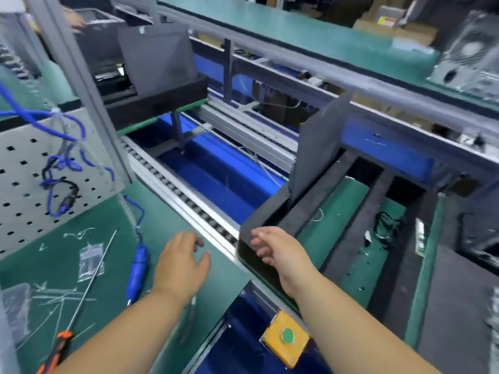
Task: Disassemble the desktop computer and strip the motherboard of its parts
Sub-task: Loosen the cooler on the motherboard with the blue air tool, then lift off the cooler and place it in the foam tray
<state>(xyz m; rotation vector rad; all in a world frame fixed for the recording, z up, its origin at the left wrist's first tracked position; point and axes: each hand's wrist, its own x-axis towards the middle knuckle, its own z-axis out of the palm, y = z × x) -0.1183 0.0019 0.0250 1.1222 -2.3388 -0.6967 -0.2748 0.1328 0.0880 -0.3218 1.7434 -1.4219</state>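
Observation:
A green pallet (337, 220) framed in black foam (272, 203) sits on the roller conveyor (172, 182) at right. A grey panel (316, 155) stands upright in it. On the pallet lie a black cable (386, 225) and a small green strip (420, 238). My right hand (280, 252) is at the foam's near left corner, fingers loosely curled, holding nothing that I can see. My left hand (181, 263) hovers flat and open over the green bench mat (162, 220). A blurred metal computer case (469, 55) stands on the far shelf.
A blue electric screwdriver (139, 265) on a coiled cord, an orange-handled screwdriver (58, 344) and a small plastic bag (90, 261) lie on the mat. A pegboard (27, 184) stands at left. A second pallet (162, 103) is farther up the line. A yellow button box (287, 336) is at the bench edge.

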